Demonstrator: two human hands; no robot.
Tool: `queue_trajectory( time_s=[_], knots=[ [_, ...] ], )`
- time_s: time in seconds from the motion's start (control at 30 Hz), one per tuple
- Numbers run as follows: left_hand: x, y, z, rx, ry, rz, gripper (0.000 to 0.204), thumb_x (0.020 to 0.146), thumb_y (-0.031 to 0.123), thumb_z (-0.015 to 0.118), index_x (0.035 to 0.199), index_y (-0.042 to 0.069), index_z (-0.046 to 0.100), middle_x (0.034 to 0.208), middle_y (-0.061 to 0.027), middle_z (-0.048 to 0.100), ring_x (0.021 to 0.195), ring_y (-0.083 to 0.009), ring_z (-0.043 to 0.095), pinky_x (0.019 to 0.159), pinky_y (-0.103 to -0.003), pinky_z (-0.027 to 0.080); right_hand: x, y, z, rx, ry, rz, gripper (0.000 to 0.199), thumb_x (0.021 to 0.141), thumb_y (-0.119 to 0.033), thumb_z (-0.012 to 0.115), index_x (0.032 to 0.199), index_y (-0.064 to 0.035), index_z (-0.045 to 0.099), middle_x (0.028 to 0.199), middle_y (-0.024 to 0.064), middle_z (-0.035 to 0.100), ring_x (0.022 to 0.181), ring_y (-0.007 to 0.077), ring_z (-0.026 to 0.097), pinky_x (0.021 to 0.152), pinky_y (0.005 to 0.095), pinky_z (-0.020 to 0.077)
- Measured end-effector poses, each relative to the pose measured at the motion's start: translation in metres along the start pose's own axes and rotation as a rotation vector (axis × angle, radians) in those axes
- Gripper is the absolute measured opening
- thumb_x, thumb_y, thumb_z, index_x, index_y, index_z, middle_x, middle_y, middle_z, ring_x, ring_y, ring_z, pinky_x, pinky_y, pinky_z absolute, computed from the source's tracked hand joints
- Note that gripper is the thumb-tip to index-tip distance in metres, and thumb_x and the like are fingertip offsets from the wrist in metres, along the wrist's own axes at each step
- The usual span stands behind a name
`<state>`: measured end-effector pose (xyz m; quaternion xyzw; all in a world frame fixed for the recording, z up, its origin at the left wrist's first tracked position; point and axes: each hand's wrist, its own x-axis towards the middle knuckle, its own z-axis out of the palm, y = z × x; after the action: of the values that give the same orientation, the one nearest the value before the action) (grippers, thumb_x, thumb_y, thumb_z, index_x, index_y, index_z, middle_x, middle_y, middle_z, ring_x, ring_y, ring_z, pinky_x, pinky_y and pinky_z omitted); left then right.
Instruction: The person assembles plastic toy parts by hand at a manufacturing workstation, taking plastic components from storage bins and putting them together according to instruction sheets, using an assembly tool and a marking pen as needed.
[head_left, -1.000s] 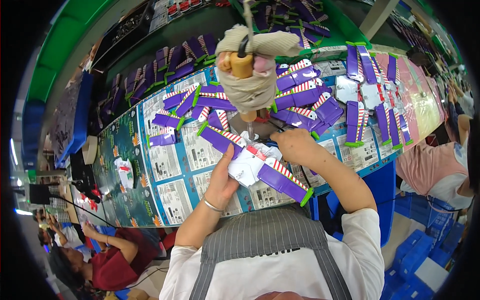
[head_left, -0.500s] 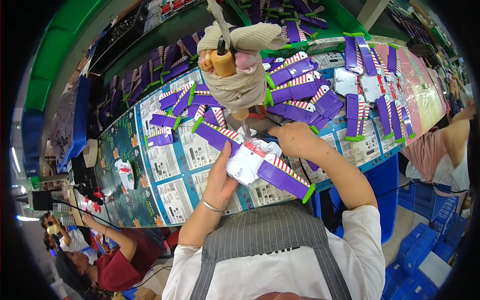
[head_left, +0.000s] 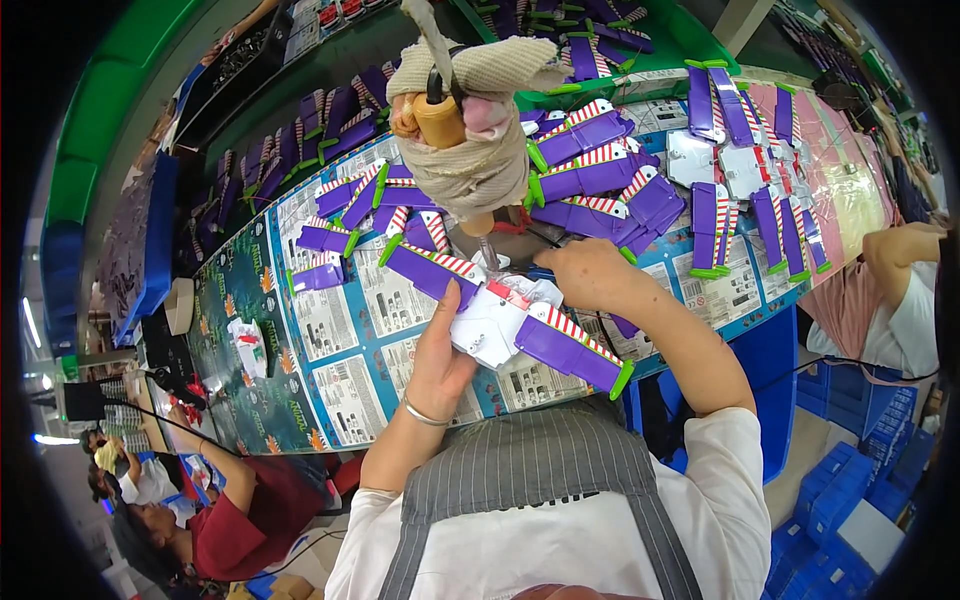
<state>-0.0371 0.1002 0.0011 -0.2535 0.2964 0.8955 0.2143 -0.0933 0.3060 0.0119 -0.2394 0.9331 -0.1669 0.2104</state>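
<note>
My left hand (head_left: 440,350) grips a white toy wing pack (head_left: 488,325) from its left side, thumb on top. The pack has two purple wings with red-and-white striped edges and green tips, and a red piece at its middle. Above it hangs a screwdriver wrapped in pale cloth (head_left: 465,180), its bit (head_left: 488,255) reaching down to the pack's far edge; whether it touches, I cannot tell. My right hand (head_left: 590,275) is closed just right of the bit, at the pack's far side. A bluish bit of something shows at its fingertips, too small to name.
Loose purple wings (head_left: 590,180) pile up beyond my hands, with more at the left. Several winged packs (head_left: 745,175) lie at the right. Green bins (head_left: 690,50) line the back. A white part (head_left: 247,347) rests on the printed table covering (head_left: 340,400). Co-workers sit at both sides.
The wrapped screwdriver has shifted slightly left and up. The wing pack has moved very little in my left hand. At the right, a co-worker's raised arm has come down.
</note>
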Motion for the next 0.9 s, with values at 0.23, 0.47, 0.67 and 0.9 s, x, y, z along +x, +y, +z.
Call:
queue_trajectory(
  time_s=[0.23, 0.47, 0.67, 0.9],
  knots=[
    [-0.003, -0.002, 0.001, 0.025, -0.005, 0.021, 0.043, 0.091, 0.03, 0.055, 0.123, 0.003, 0.046, 0.122, -0.0125, 0.054, 0.113, -0.0263, 0.053, 0.095, -0.041, 0.044, -0.002, 0.0, 0.002, -0.01, 0.005, 0.012, 0.035, 0.069, -0.011, 0.059, 0.104, -0.008, 0.062, 0.087, 0.0168, 0.066, 0.083, 0.0318, 0.064, 0.071, 0.043, 0.0505],
    [-0.006, -0.004, -0.003, 0.03, -0.032, 0.051, 0.043, 0.092, 0.03, 0.052, 0.123, 0.001, 0.045, 0.122, -0.014, 0.053, 0.112, -0.0262, 0.053, 0.095, -0.04, 0.044, 0.0, -0.005, 0.004, -0.037, 0.028, 0.01, 0.036, 0.069, -0.011, 0.061, 0.104, -0.0089, 0.061, 0.086, 0.0162, 0.066, 0.082, 0.0317, 0.064, 0.069, 0.0429, 0.0507],
    [-0.029, -0.032, -0.039, 0.05, -0.126, -0.055, 0.041, 0.09, 0.032, 0.056, 0.121, 0.006, 0.05, 0.117, -0.0063, 0.057, 0.107, -0.0189, 0.056, 0.093, -0.035, 0.045, -0.021, 0.002, 0.02, -0.218, 0.038, -0.156, 0.025, 0.071, -0.011, 0.055, 0.095, -0.0114, 0.061, 0.071, 0.0135, 0.064, 0.066, 0.0312, 0.063, 0.056, 0.043, 0.0475],
    [-0.049, 0.052, -0.127, 1.282, 0.244, 0.494, 0.026, 0.086, 0.017, 0.059, 0.107, 0.001, 0.063, 0.105, -0.0094, 0.065, 0.096, -0.0187, 0.061, 0.084, -0.029, 0.047, -0.064, -0.023, 0.024, -0.544, 0.052, -0.126, 0.024, 0.073, -0.008, 0.053, 0.096, -0.0091, 0.059, 0.063, 0.0044, 0.059, 0.061, 0.0199, 0.062, 0.05, 0.0337, 0.0456]
  ],
)
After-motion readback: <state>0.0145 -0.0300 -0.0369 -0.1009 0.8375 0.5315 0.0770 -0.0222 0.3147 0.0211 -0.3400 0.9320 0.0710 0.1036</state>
